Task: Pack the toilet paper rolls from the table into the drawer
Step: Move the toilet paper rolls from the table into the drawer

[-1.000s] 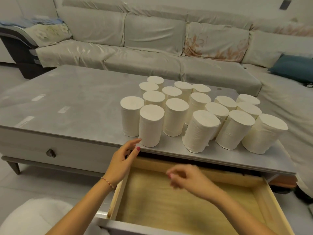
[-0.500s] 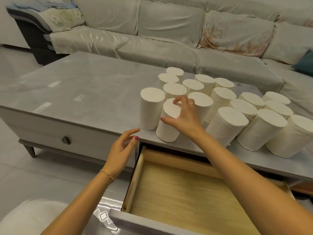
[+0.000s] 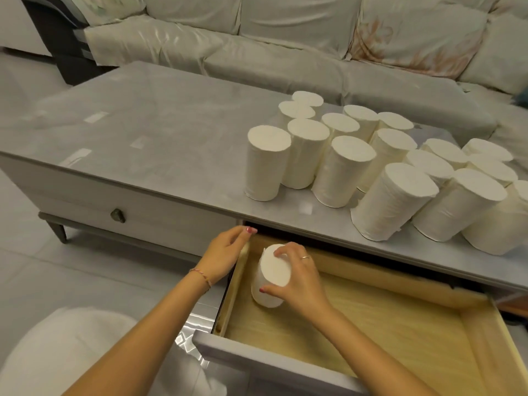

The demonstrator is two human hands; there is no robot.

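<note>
Several white toilet paper rolls [image 3: 343,170] stand upright in a cluster on the right half of the grey table [image 3: 160,144]. Below the table's front edge the wooden drawer [image 3: 400,324] is pulled out. My right hand [image 3: 300,277] grips one toilet paper roll [image 3: 270,277] from above, upright in the drawer's back left corner, its base on or close to the drawer floor. My left hand [image 3: 225,252] rests on the drawer's left side wall, fingers slightly apart, holding nothing.
A closed drawer with a dark knob [image 3: 117,215] is to the left. A pale sofa [image 3: 285,52] runs behind the table. A white rounded seat [image 3: 71,352] is at the lower left. Most of the drawer floor to the right is bare wood.
My right hand lifted the front roll off the table and brought it down into the drawer's back left corner. My left hand stayed by the drawer's left side.
</note>
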